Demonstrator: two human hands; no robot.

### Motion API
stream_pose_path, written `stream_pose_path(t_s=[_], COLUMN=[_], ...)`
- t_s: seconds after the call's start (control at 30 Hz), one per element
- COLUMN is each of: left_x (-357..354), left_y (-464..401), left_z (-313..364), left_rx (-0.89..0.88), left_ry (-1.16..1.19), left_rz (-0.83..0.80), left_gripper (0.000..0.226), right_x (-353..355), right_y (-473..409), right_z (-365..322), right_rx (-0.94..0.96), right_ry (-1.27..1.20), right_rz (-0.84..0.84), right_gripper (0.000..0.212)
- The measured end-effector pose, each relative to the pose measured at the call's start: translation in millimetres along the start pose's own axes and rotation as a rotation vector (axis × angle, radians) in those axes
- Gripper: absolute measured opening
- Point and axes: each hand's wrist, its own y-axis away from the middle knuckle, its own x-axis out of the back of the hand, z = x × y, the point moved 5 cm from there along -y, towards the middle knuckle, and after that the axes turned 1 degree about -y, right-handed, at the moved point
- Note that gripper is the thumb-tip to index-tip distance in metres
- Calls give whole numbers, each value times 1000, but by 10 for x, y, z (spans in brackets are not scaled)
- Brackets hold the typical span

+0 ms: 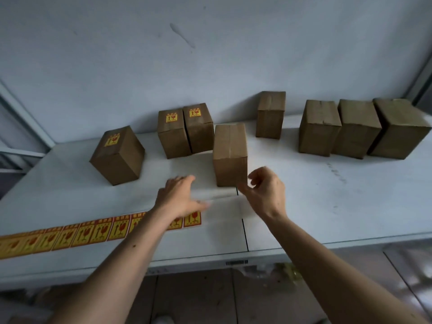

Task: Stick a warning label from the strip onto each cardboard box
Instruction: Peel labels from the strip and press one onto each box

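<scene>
Head view looks down on a white table (327,206) set against a pale wall (210,54). Both bare forearms reach forward over its near edge. Left hand (180,197) is palm down, fingers spread and nearly straight, blurred, holding nothing, hovering just above the right end of the label strip (70,237). Right hand (266,195) is raised beside the near plain box (230,155), fingers loosely curled, thumb apart, empty. Strip lies flat along the front left of the table. Three labelled boxes (174,134) stand at the left rear; four plain boxes (357,129) stand at the right rear.
</scene>
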Motion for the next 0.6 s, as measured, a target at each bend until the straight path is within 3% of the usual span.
stream_pose_path(t_s=[0.1,0.3,0.6], left_x=[-194,-234,-401], left_y=[127,145,140], left_z=[-155,-89,215], left_rx=[28,-17,-165], left_ry=[-8,67,347], left_rz=[-146,-21,21], left_gripper=[90,50,56], right_x=[-161,-374,-403], right_y=[175,314,279], right_z=[46,-113,-154], right_rx=[43,255,275], right_ry=[54,194,196], right_rz=[-143,-291,-258], right_gripper=[13,17,23])
